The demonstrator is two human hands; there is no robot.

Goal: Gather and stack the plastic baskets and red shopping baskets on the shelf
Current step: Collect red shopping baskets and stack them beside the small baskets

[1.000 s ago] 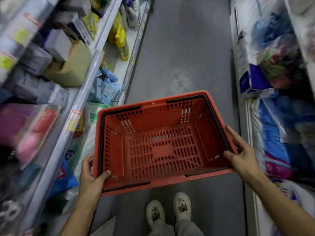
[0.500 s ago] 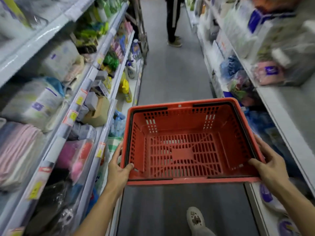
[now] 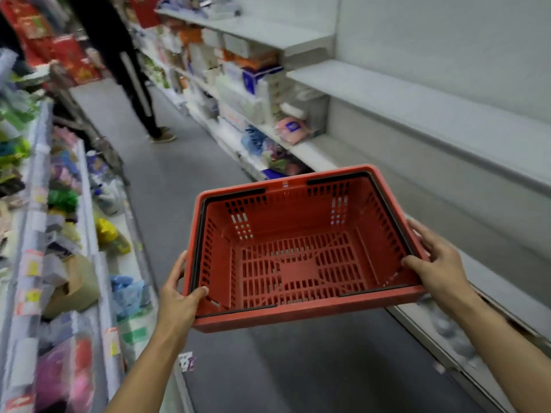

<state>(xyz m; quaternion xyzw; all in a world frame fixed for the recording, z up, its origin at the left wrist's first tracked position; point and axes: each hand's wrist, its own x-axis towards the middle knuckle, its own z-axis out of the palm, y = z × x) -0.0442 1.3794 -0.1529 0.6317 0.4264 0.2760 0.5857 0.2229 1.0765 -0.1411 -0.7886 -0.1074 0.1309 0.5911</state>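
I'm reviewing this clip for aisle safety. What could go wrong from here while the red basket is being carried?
1. Another person stands ahead in the narrow aisle, so walking on with the red basket could bump them.
2. The left hand and right hand grip only the rim at opposite sides; the basket tilts, so it might slip.
3. The basket's right edge hangs near the bare shelf and could clip it.

Red shopping basket [image 3: 301, 251] gripped by left hand [image 3: 179, 296] and right hand [image 3: 438, 263], bare grey shelf [image 3: 417, 102] beside
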